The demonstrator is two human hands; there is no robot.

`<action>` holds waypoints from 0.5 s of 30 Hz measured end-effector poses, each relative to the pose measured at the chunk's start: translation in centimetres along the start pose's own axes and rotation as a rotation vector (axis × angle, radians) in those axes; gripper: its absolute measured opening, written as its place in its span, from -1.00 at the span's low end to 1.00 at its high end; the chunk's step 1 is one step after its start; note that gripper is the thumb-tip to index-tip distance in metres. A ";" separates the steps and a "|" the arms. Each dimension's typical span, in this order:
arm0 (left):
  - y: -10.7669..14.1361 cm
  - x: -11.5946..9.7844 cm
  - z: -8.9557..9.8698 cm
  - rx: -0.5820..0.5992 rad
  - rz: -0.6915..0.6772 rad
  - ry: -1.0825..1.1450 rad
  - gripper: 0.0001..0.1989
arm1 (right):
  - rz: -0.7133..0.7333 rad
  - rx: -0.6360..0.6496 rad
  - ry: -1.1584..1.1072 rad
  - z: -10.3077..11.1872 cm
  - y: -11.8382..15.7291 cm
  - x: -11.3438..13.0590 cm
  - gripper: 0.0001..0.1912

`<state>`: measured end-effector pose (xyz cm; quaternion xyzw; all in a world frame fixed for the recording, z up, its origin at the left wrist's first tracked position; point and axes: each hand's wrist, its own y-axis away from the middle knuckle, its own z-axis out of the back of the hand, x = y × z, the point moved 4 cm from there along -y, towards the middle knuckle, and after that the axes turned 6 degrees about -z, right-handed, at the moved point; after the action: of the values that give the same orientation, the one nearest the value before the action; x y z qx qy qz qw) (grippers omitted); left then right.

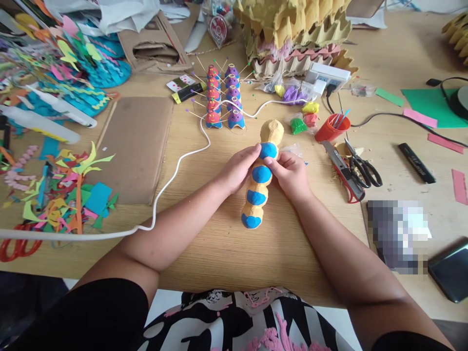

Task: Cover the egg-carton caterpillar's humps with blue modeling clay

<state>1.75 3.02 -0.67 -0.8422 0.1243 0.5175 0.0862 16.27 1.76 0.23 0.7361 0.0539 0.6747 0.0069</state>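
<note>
A strip of egg-carton cups [258,186], yellow-orange with blue patches, slants over the table in front of me. My left hand [241,168] grips its upper left side, the thumb beside the topmost blue patch. On the other side my right hand [291,174] holds it, thumb pressed at the lower edge of that same patch. The fingers underneath are partly hidden. Beyond the strip stand two rows of small painted cups with pins, one red and blue [213,105], one purple and blue [234,105].
A white cable [179,163] crosses the table on the left, near cardboard [133,146] and paper scraps [54,195]. At right lie a cutter [343,173], scissors [361,165] and a red cup [332,127]. Egg trays [296,34] are stacked behind.
</note>
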 end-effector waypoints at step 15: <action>0.3 -0.7 -0.5 -0.119 -0.004 -0.100 -0.48 | 0.010 0.012 0.056 0.1 -0.2 0.3 -0.25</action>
<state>1.71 2.68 0.20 -0.8191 0.0871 0.5653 0.0430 16.42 2.03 0.51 0.7172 0.0545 0.6947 -0.0021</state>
